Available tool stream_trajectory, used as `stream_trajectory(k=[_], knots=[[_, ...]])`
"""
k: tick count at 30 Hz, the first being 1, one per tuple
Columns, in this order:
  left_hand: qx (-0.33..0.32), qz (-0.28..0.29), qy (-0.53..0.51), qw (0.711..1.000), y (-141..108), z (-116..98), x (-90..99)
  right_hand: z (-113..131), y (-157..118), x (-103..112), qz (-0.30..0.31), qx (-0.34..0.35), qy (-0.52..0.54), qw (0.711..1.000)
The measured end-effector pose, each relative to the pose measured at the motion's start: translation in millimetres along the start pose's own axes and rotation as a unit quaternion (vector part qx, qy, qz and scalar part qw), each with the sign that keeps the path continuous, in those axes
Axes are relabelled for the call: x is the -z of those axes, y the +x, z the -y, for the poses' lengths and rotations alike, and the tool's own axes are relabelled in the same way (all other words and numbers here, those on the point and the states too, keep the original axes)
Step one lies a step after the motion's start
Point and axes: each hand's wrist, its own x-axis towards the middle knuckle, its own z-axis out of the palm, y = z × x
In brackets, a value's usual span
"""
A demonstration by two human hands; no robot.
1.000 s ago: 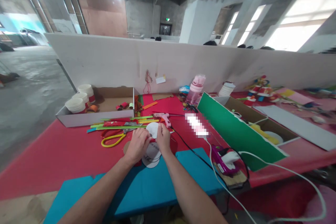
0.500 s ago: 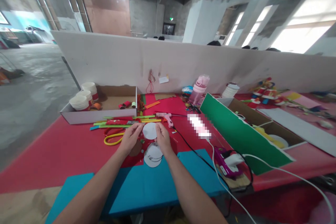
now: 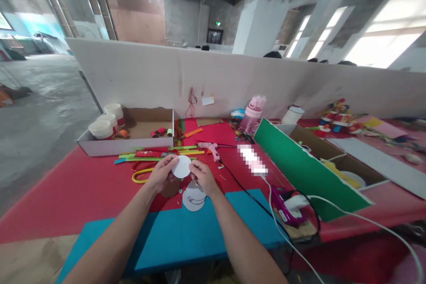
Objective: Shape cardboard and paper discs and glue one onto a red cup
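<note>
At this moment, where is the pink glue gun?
In the head view, near the middle, the glue gun lies on the red table just beyond the right hand, with a yellow strip at its left.

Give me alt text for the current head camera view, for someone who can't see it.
A left hand and right hand hold a white disc by its edges above a red-covered table. More white discs lie nearer the wearer, a pink glue gun beyond; a box with paper cups stands left, a green-sided box right.
</note>
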Motion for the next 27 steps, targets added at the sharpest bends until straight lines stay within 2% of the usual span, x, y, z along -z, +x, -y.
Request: stream_trajectory(k=[3, 6, 10, 12, 14, 17, 21, 24, 27], knots=[[0.040, 0.029, 0.003, 0.999, -3, -1, -3.5, -4, 3, 2, -0.026, -0.002, 0.002, 1.000], [0.023, 0.009, 0.022, 0.999, -2, 2, -5.0, -6, 4, 1, -0.082, 0.047, -0.092, 0.991], [0.023, 0.002, 0.004, 1.000, 0, 7, -5.9, -6, 0, -6, -0.199, 0.123, -0.277, 0.932], [0.032, 0.004, -0.025, 0.999, 0, 9, -6.8, -5, -2, -10, -0.243, 0.135, -0.329, 0.902], [0.034, 0.010, -0.045, 0.998, -1, 10, -7.4, -4, -3, -12, -0.263, 0.141, -0.343, 0.891], [0.019, 0.012, -0.046, 0.999, -1, 9, -6.5, -3, -2, -8, -0.268, 0.133, -0.301, 0.906], [-0.002, -0.012, -0.059, 0.998, 2, 9, -2.4, -2, 1, 1, -0.288, 0.105, -0.185, 0.934], [-0.009, -0.018, -0.071, 0.997, 2, 8, -0.2, -4, 4, 4, -0.221, 0.060, -0.093, 0.969], [-0.013, -0.016, -0.068, 0.998, 2, 5, 0.8, -8, 8, 3, -0.154, 0.007, -0.015, 0.988]])
